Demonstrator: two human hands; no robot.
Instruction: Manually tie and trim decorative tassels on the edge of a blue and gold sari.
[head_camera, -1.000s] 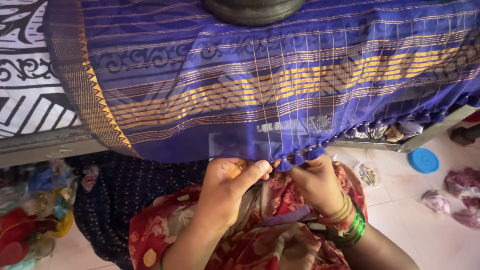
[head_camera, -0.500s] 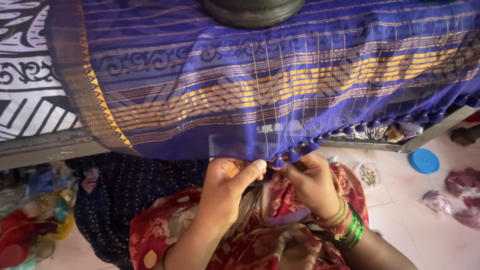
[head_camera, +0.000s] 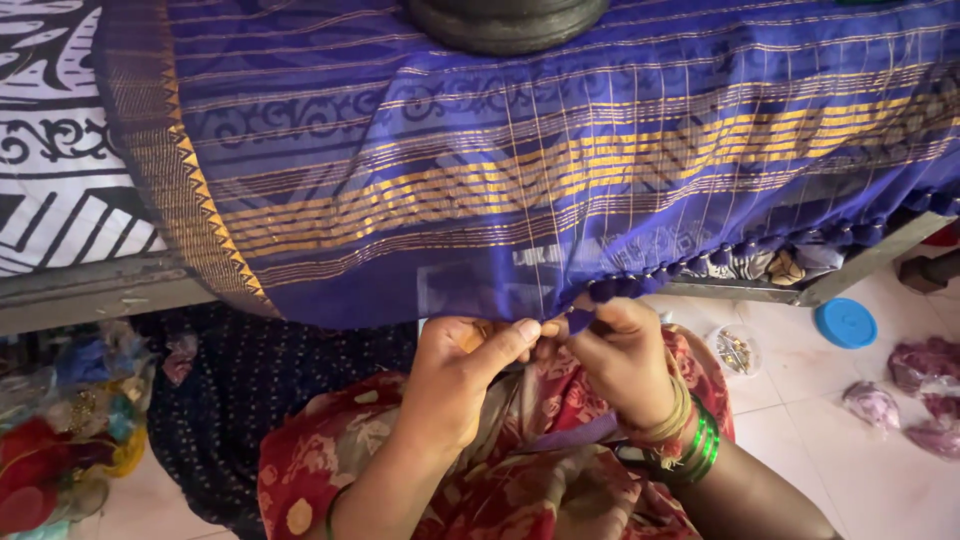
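A blue cloth (head_camera: 480, 150) with gold woven stripes hangs over the edge of a bed toward me. Small blue tassels (head_camera: 640, 283) run along its lower hem. My left hand (head_camera: 455, 375) pinches the hem's fringe threads between thumb and fingers. My right hand (head_camera: 620, 355), with green and gold bangles at the wrist, grips a blue tassel (head_camera: 578, 320) right beside the left thumb. The fingertips of both hands meet at the hem. My lap below is covered in red flowered fabric (head_camera: 500, 480).
A dark round weight (head_camera: 505, 20) rests on the cloth at the top. A black-and-white patterned sheet (head_camera: 50, 150) lies at left. On the tiled floor sit a blue lid (head_camera: 846, 322), a small dish of bits (head_camera: 735, 350), pink fabric scraps (head_camera: 925, 385) and a colourful scrap pile (head_camera: 60, 430).
My right hand has drawn in toward the left, closing over the nearest tassel. The hem and tassel row have lifted slightly and shifted right.
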